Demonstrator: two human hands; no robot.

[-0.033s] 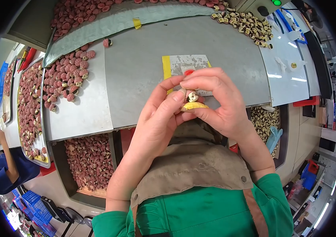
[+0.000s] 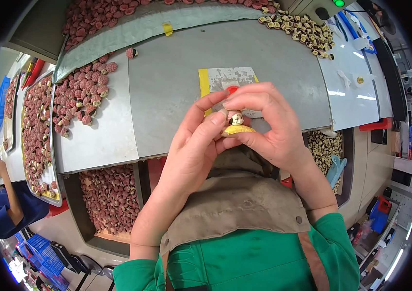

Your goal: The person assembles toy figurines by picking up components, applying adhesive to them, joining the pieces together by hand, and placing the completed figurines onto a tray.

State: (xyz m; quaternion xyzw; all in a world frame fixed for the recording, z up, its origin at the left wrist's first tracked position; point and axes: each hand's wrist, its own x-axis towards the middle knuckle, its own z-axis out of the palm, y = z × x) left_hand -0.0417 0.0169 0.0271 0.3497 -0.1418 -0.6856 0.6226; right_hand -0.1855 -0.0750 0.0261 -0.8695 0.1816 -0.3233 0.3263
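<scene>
Close in front of my apron, both hands hold a small toy head (image 2: 237,119) with a cream face, dark hair and a knobbly pink cap. My left hand (image 2: 197,133) is closed on its left side, thumb against the cap. My right hand (image 2: 273,123) curls round from the right, its thumb beside a ribbed yellow piece (image 2: 239,130) under the head. Whether that piece is a wrap on a finger, I cannot tell. Fingers hide part of the head. Beyond them, a red round thing (image 2: 232,90) shows on a stained pale sheet (image 2: 227,73) edged with yellow tape.
Pink knobbly pieces (image 2: 82,89) lie in a heap at the left, with more in a tray (image 2: 36,126) and an open drawer (image 2: 109,199). Cream-and-dark pieces (image 2: 300,31) lie far right and in a right drawer (image 2: 323,148). A co-worker's arm (image 2: 9,186) shows at left.
My right fingertips have lifted slightly off the top of the toy head, so more of its pink cap shows. The head has shifted very slightly; my arms stay put.
</scene>
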